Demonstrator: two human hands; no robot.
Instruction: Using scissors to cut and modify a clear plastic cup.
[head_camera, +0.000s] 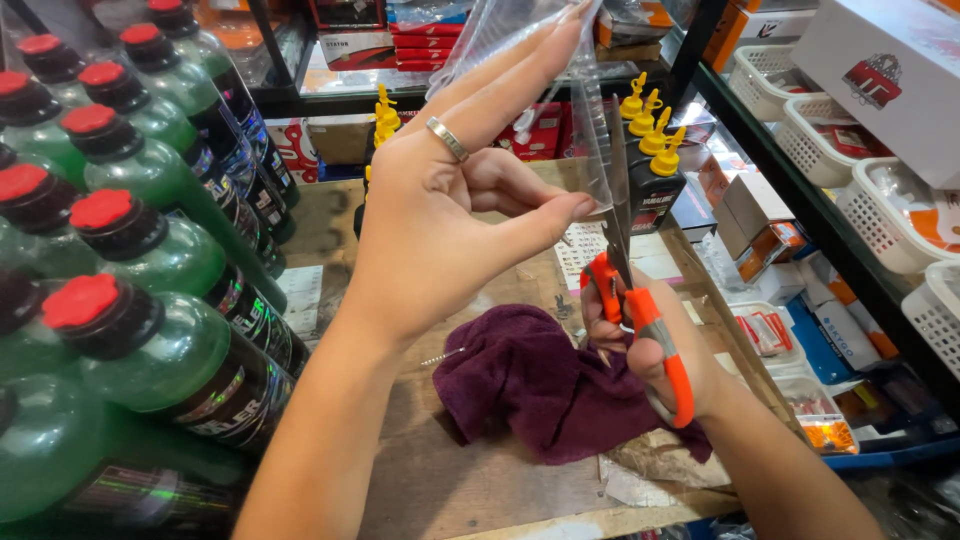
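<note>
Plastic sheet, clear and thin, held upright in the middle of the view, above the wooden bench. The left hand pinches its lower edge between thumb and a bent finger; the other fingers are stretched long and pressed together flat against the film, a silver ring on one of them. Scissors with orange handles stand point up just right of that pinch, blades lying along the sheet's edge; whether they are cutting into it cannot be told. The right hand grips them from below, fingers curled through the loops and closed tight on the handles.

Under both hands a crumpled maroon cloth lies on the bench. Behind the scissors, small dark bottles with yellow nozzle caps stand in a cluster, more of them farther back. Left side: rows of green bottles with red caps, dark labels, packed close together. Right side: shelving with white plastic baskets holding small packets, cardboard boxes beside and above them. Red boxes stacked on the far shelf
</note>
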